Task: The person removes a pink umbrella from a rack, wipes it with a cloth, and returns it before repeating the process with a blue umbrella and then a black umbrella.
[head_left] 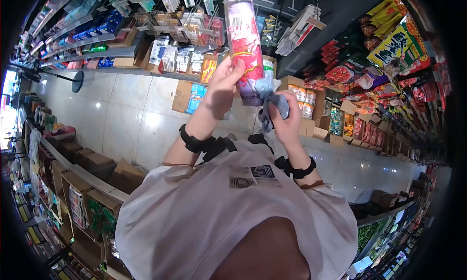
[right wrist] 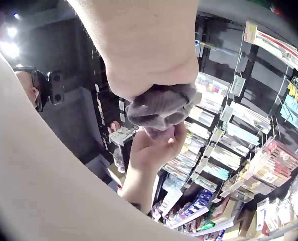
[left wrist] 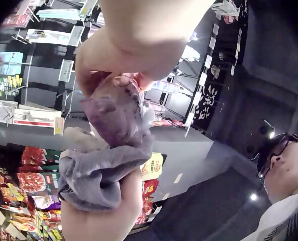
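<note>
Shirt (head_left: 185,207) nearest. Your left hand (head_left: 219,88) grips pink package (head_left: 244,36); your right hand (head_left: 289,124) holds grey cloth (head_left: 276,105). Brace firmly; wipe the package's end lightly.

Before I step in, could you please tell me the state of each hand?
Left hand: gripping the pink-and-purple package.
Right hand: holding the grey cloth.
</note>
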A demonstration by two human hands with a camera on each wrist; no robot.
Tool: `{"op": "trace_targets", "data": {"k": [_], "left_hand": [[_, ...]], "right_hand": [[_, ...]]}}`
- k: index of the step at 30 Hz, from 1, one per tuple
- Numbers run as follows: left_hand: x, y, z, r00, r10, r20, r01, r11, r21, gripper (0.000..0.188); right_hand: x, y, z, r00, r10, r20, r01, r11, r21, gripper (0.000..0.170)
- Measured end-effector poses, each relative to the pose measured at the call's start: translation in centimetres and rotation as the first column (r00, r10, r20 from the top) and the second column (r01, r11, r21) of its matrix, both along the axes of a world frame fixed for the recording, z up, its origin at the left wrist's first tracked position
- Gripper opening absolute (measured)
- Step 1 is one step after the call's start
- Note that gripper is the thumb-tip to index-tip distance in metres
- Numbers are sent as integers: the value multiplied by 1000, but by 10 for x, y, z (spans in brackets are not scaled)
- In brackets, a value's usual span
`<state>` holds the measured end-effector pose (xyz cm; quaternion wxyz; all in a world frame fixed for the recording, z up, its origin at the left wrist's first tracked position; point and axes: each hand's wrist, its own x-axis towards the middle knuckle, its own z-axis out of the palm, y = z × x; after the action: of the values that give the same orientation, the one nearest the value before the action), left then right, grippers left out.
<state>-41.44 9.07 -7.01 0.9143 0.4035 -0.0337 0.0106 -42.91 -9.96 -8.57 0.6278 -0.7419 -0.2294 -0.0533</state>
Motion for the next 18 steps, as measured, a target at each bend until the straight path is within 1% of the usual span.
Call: {"op": "trace_targets", "data": {"k": [3,6,9,12,15,18], "left_hand": [[4,-2,-3,997,72,10,-72,997,-9,34],[2,-1,1,998,56,15,-56,998,-6,35],[-2,-4,3,999,-35,25,37,994,-106,36],[-8,-3,4,988,-152,6,152,982,-114,37],[-7,-1,0,986,-163,29,165,983,-85,39],[-5,-11,6,992,-15,127,29,994,-106,41]], "right_hand": [[-1,-2,-6,995,-41,-87,44,998,34,24],[-1,-3,-5,994,-33,-108,38,998,50,22],[-1,-4,-3,997,-5,-76,9,998,54,22],[-4,-4,0,998,-4,-60,8,998,64,22],[-8,-5,4,999,-12,-46,15,998,62,23],[-10,-5,2,999,-35,31,34,999,37,25]]}}
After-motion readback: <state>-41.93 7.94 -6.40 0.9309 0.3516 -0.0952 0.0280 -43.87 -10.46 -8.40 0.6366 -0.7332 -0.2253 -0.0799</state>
